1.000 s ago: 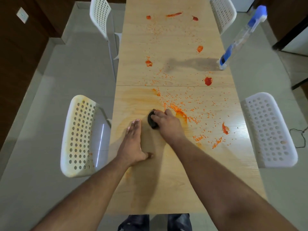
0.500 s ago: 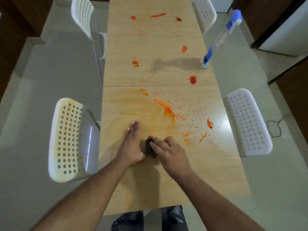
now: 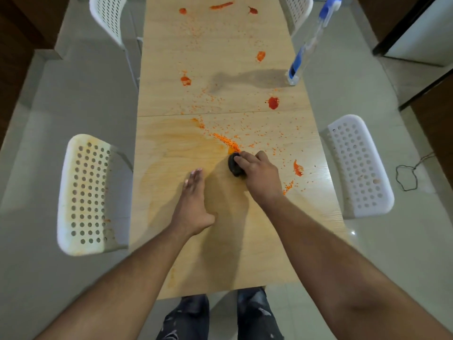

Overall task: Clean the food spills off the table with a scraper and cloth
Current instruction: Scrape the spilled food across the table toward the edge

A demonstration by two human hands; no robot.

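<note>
Black scraper [image 3: 234, 165] gripped by right hand [image 3: 259, 176], edge toward orange spill [image 3: 226, 141].

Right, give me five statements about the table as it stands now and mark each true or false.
1. The right hand holds a dark scraper. True.
2. The left hand grips a cloth. False: it lies flat and empty on the table.
3. A spray bottle stands at the table's right edge. True.
4. The far half is already clean. False: red blobs remain.
5. The near left chair is spotless. False: orange-stained.
</note>
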